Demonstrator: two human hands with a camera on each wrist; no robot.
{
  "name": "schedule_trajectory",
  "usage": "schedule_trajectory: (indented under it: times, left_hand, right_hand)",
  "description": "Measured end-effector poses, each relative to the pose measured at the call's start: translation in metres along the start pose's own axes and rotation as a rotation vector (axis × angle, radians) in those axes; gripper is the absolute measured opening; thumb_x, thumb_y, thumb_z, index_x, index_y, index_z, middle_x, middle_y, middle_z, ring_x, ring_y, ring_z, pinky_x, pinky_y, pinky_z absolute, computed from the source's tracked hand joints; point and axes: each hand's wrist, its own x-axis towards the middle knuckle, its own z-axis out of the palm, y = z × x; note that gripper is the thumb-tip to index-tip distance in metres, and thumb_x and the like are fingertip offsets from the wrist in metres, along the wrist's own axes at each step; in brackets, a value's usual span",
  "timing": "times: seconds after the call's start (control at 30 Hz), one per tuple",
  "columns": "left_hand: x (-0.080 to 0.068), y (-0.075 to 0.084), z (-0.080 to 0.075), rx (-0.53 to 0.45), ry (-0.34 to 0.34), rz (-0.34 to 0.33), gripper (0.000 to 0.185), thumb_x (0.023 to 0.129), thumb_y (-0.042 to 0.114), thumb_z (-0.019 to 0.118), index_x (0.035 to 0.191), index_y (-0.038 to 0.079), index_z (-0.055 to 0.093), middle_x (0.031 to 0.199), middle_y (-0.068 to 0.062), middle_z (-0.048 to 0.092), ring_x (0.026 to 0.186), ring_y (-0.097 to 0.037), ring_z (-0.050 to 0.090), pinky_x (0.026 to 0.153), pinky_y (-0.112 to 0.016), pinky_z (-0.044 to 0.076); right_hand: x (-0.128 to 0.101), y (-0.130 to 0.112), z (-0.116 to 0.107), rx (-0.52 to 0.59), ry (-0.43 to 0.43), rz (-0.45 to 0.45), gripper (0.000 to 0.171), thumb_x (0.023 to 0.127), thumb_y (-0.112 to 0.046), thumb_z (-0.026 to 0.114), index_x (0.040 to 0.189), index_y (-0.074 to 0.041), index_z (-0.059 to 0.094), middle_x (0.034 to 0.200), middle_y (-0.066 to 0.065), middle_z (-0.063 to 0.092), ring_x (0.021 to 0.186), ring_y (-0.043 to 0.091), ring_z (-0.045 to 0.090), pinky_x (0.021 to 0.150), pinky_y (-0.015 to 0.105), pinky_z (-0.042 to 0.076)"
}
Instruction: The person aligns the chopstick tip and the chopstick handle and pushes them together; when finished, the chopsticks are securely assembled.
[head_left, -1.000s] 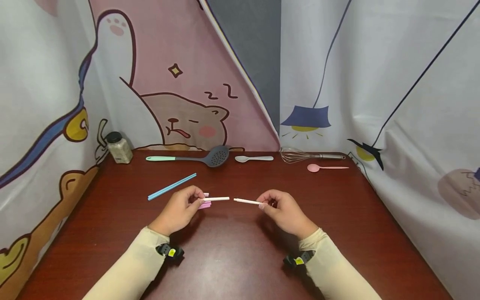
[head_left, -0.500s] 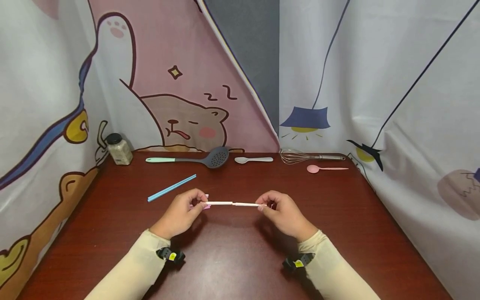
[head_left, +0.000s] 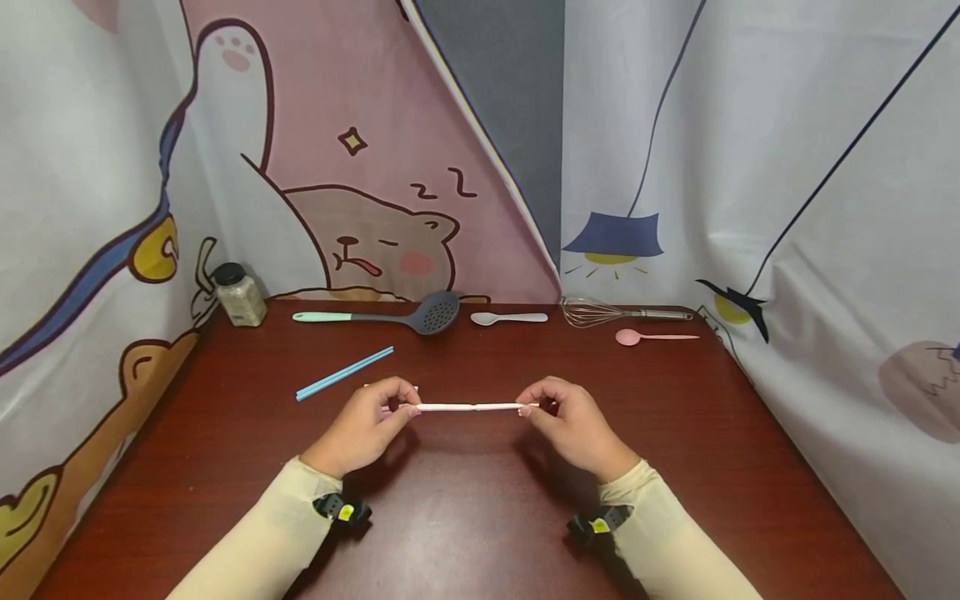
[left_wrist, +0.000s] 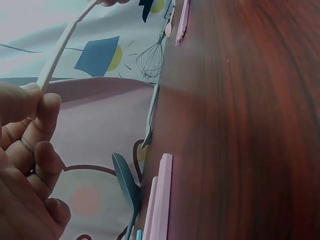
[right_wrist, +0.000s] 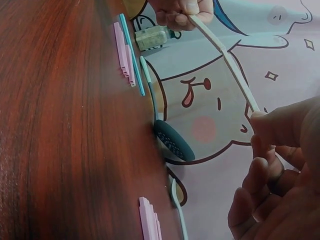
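My left hand (head_left: pixel 363 423) pinches one white chopstick half (head_left: pixel 446 407) between thumb and fingers, above the table. Facing it, my right hand (head_left: pixel 573 429) pinches a second white chopstick half (head_left: pixel 498 407). Their inner ends meet midway between the hands, and a slight bend shows there in the right wrist view. On the table below the left hand lie pink chopstick halves (left_wrist: pixel 165 195), mostly hidden by that hand in the head view. More pink pieces (right_wrist: pixel 148 220) lie below the right hand.
Two blue chopsticks (head_left: pixel 345 374) lie at the left. Along the back edge are a seasoning jar (head_left: pixel 241 296), a skimmer (head_left: pixel 435 314), a white spoon (head_left: pixel 510 317), a whisk (head_left: pixel 626 312) and a pink spoon (head_left: pixel 630 337). Printed cloth stands behind the table.
One second ago a gap separated the two white halves, with a narrower tip showing on the right one. The left hand has moved slightly right, and the ends now meet in line.
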Motion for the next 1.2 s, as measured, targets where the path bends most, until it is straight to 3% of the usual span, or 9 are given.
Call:
schedule_trajectory:
  times: [0.5, 0.97, 1.2]
  left_hand:
    - [-0.0030, 0.0067, 0.0060, -0.071, 0.060, 0.042, 0.009, 0.099, 0.002, 0.071, 0.096, 0.010, 0.068, 0.084, 0.001, 0.062, 0.068, -0.006, 0.047, 0.059, -0.023, 0.042]
    - [-0.0021, 0.0071, 0.0054, -0.137, 0.114, -0.015, 0.009, 0.095, 0.002, 0.076, 0.104, 0.002, 0.072, 0.089, -0.007, 0.070, 0.071, -0.005, 0.057, 0.062, -0.021, 0.049]
    - [-0.0029, 0.0074, 0.0048, -0.150, 0.111, -0.017, 0.007, 0.096, 0.002, 0.075, 0.103, 0.004, 0.074, 0.090, -0.007, 0.073, 0.076, -0.006, 0.064, 0.069, -0.022, 0.054]
  right_hand:
    - [-0.0004, -0.0021, 0.0005, -0.005, 0.034, -0.014, 0.014, 0.091, -0.001, 0.079, 0.094, -0.015, 0.077, 0.087, -0.003, 0.068, 0.076, 0.013, 0.057, 0.069, 0.026, 0.048]
    - [-0.0022, -0.0082, -0.0009, 0.050, 0.064, -0.030, 0.008, 0.093, 0.002, 0.077, 0.094, -0.006, 0.077, 0.085, 0.000, 0.068, 0.070, 0.012, 0.056, 0.062, 0.027, 0.047]
    - [-0.0023, -0.0049, -0.0015, 0.078, 0.078, -0.026, 0.011, 0.094, 0.000, 0.077, 0.095, -0.011, 0.077, 0.085, 0.000, 0.069, 0.069, 0.012, 0.054, 0.060, 0.025, 0.044]
